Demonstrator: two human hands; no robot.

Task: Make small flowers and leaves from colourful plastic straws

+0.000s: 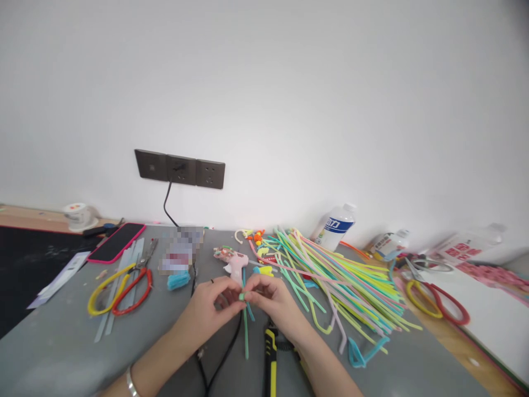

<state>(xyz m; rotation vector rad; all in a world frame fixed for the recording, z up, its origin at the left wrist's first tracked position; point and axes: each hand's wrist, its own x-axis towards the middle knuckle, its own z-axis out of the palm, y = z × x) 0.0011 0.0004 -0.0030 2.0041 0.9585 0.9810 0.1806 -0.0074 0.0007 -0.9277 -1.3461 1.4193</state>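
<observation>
My left hand [209, 306] and my right hand [275, 300] meet at the middle of the grey mat, fingertips pinched together. Between them is a green pipe cleaner [247, 339], its end bent into a small lump at the fingertips and its tail hanging toward me. A blue strand shows just behind it. Directly beyond my hands lies a pink glue gun [236, 264], partly hidden by my fingers. Beside my right hand rests a small yellow and blue fuzzy piece [263, 271]. Yellow-and-black pliers [270, 353] lie below my right wrist.
Loose pipe cleaners [351, 281] spread on the right. Red-and-yellow scissors [142, 292], glue sticks [109, 309] and a phone [118, 242] lie left. More scissors [450, 309] are far right. A white bottle [335, 226] stands by the wall; a black cord [225, 355] crosses the mat.
</observation>
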